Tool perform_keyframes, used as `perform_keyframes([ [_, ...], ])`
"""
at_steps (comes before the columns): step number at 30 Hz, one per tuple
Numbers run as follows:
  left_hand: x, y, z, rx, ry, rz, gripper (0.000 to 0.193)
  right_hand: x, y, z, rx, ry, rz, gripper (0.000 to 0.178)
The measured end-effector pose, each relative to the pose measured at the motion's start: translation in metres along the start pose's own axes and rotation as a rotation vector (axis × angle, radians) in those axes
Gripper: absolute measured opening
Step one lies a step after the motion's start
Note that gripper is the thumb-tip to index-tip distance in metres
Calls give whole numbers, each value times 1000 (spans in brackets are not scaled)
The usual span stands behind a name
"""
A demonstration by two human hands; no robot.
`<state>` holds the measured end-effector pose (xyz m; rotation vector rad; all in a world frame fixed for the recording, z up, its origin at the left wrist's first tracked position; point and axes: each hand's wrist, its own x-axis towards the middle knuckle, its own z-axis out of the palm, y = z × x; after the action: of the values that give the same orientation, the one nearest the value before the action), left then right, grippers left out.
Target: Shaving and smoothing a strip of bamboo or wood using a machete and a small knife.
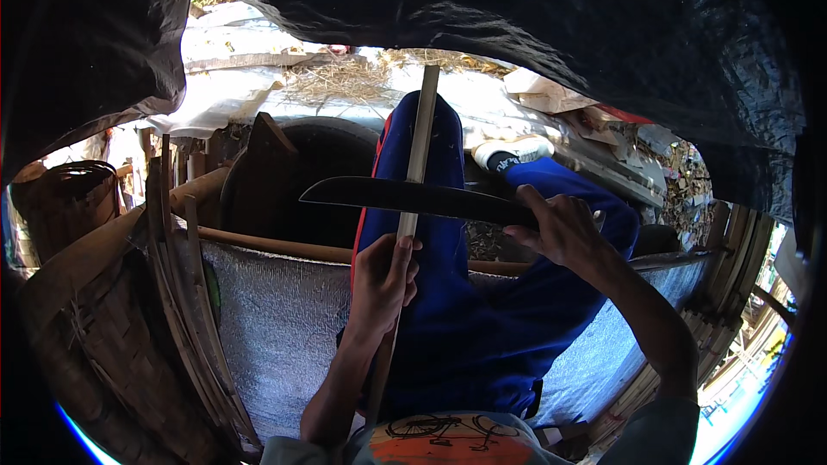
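My left hand is closed around a long, narrow strip of pale wood or bamboo, which runs lengthwise over my blue-trousered leg. The strip's far end reaches past my knee, and its near end passes down beside my left forearm. A wide dark machete blade lies crosswise over the strip just beyond my left fist, its tip pointing left. My right hand grips the machete at its right end, where the fingers hide most of the handle. Whether the edge bites into the strip, I cannot tell.
Silvery sheeting covers the seat under me, with a bamboo pole along its far edge. Upright slats and a woven basket stand at left; bundled strips lie right. A dark tarp hangs overhead. Dry straw lies ahead.
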<state>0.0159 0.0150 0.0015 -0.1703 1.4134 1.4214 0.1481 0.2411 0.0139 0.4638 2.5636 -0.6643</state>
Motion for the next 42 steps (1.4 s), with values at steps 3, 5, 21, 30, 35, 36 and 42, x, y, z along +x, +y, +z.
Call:
perform_keyframes([
  [3, -1, 0, 3, -17, 4, 10, 34, 5, 6, 4, -106, 25, 7, 56],
  [5, -7, -3, 9, 2, -48, -25, 34, 22, 19, 4, -116, 310, 9, 53],
  [21, 0, -1, 8, -96, -42, -18, 32, -29, -19, -13, 141, -13, -49, 50],
  [30, -5, 1, 10, 128, 44, 73, 26, -10, -18, -10, -68, -34, -7, 64],
  [35, -6, -3, 11, 134, 67, 89, 29, -5, -14, 1, -112, 34, -28, 70],
  [36, -5, -3, 12, 147, 66, 100, 29, -2, -16, -2, -140, 60, -20, 69],
  [42, -3, -1, 8, 174, 104, 96, 28, 12, -10, 2, -205, 138, -54, 65],
])
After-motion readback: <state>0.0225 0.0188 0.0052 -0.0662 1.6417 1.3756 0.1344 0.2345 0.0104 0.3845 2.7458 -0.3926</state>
